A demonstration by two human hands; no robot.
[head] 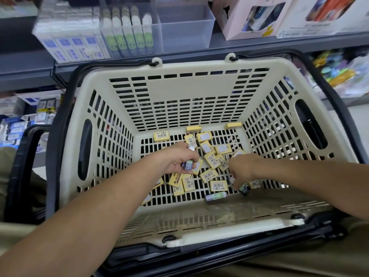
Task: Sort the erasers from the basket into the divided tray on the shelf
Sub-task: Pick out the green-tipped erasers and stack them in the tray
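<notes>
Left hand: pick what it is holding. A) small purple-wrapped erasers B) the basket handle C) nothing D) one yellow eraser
A: the left hand curls round small purple-wrapped erasers, while the yellow erasers lie loose on the floor of the basket.

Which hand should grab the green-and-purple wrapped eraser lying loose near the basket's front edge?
Right hand: it's closest to the green-and-purple wrapped eraser; the left hand already grips purple-wrapped erasers, farther away.
</notes>
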